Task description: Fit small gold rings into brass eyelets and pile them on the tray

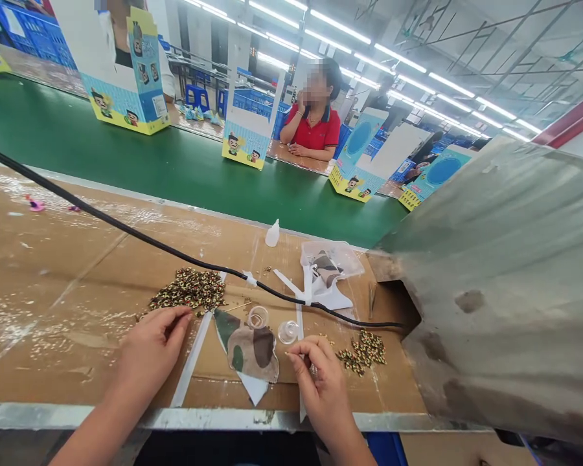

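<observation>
Cardboard (63, 310) covers the table (126, 417) under my hands. My left hand (150, 346) rests with its fingers curled inward, tips just beside a heap of small gold-and-dark metal pieces (187, 289); I cannot tell whether it holds anything. My right hand (320, 382) is closed in a pinch, thumb and forefinger gripping something too small to identify, with a second heap of metal pieces (362, 353) just beside it on the right. Between the hands lies a camouflage-print fabric piece (247, 349) with a white backing, and two small clear plastic cups (258, 317) sit just above it, near a white strip (190, 353). Farther along the table are a white squeeze bottle (272, 233) and a clear plastic tray (333, 257) holding more printed fabric — a black cable (126, 223) runs across the whole scene. Past the table lies a green conveyor belt (126, 155), lined with cartoon-printed cardboard display boxes (124, 71). Across it sits a person in a red polo shirt (313, 126), one hand raised, and a scuffed grey-green panel (490, 272) blocks the right side.
</observation>
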A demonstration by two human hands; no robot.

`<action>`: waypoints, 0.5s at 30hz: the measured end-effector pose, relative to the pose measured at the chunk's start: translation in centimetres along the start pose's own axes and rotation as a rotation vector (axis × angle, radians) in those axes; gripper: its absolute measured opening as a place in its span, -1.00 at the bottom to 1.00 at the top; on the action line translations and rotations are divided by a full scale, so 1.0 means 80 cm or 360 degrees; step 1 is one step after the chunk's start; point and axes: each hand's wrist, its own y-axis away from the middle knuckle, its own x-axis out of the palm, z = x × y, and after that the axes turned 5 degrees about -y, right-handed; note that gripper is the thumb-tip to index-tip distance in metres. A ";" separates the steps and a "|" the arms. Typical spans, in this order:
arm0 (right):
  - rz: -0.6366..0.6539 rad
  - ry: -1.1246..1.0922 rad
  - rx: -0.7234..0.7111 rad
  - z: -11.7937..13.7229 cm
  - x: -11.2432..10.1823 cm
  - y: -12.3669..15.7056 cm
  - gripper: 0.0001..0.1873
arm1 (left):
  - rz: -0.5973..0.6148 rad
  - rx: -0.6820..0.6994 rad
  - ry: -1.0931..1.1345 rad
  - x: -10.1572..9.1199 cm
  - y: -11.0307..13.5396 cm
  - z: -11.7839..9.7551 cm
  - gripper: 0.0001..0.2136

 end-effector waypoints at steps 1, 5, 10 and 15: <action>0.0000 0.0005 0.0014 -0.001 -0.002 -0.002 -0.86 | 0.0021 0.0066 -0.0022 0.004 0.000 -0.003 -0.56; 0.0017 0.0077 0.0110 -0.007 -0.012 -0.009 -0.87 | 0.0070 0.0236 -0.0118 0.018 -0.002 -0.010 -0.58; 0.0020 0.0159 0.0153 -0.013 -0.023 -0.023 -0.90 | 0.0000 0.0370 -0.0222 0.026 -0.008 0.002 -0.61; 0.0098 0.0166 0.0243 -0.016 -0.026 -0.032 -0.92 | 0.0022 0.0233 -0.0189 0.031 -0.004 0.023 -0.64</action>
